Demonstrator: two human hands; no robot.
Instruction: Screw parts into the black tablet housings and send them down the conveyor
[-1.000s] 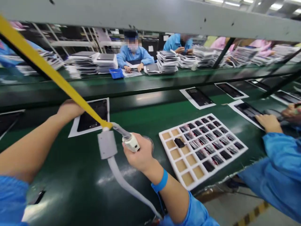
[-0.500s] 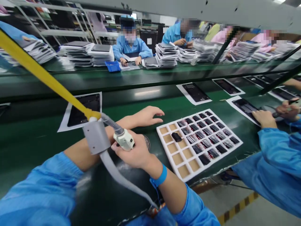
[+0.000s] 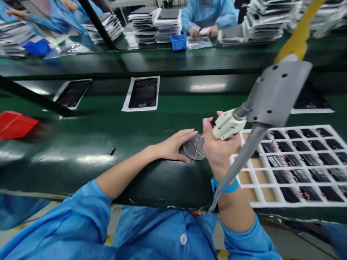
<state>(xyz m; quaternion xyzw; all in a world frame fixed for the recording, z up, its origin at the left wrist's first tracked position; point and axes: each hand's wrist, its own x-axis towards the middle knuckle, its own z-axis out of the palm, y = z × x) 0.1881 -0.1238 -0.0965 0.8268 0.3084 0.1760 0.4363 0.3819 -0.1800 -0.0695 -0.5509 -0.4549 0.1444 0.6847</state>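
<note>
My left hand [image 3: 175, 146] rests on the green bench with thumb and fingers apart, at the left rim of a round perforated metal dish [image 3: 194, 147]. It holds nothing. My right hand [image 3: 221, 146], with a blue band at the wrist, is wrapped round a pale tool head [image 3: 229, 124] just right of the dish. A grey holder [image 3: 280, 94] with a hose and a yellow strap joins onto that tool. Beside my right wrist lies a white divided tray [image 3: 267, 204] with black parts in many compartments. My right hand partly hides its left edge.
Black panels on white sheets lie farther back, one at centre-left [image 3: 143, 92] and one at far left [image 3: 74, 94]. A red bin [image 3: 16, 124] is at the left edge. A small black piece [image 3: 112, 151] lies left. A person [image 3: 210, 16] works across the bench.
The view has swung left. My left hand has come back from near the tray to the dish, and my arms are no longer crossed. My right hand still grips the tool.
</note>
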